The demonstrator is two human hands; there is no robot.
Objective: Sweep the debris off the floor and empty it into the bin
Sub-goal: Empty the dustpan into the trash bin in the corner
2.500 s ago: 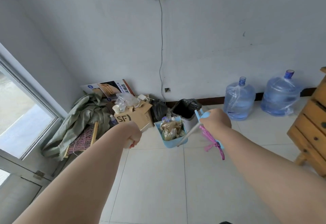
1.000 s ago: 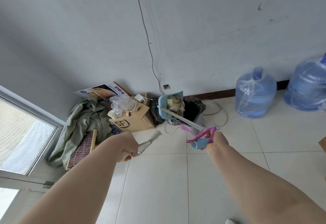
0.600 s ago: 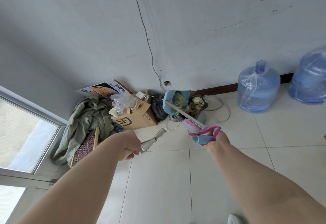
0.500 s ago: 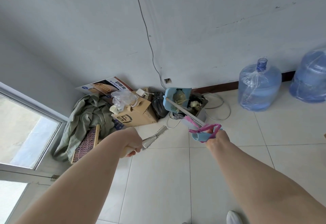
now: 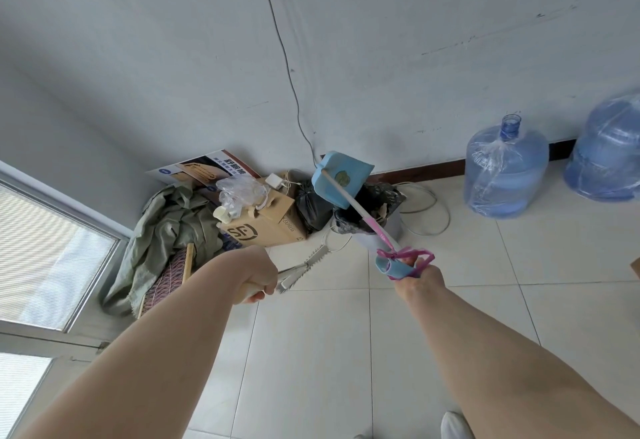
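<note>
Dustpan looks light, stiff; our right hand grips its handle end, tipping over bin; left hand clasps tongs.

The dustpan has tipped up over the bin and emptied.

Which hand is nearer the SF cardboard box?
Left. The left hand, gripping tongs, sits just in front of the cardboard box; the right hand, holding the dustpan handle, is farther off to its right.

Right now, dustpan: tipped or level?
Tipped: the dustpan is raised and tilted steeply above the bin, with only a small patch of debris inside.
</note>
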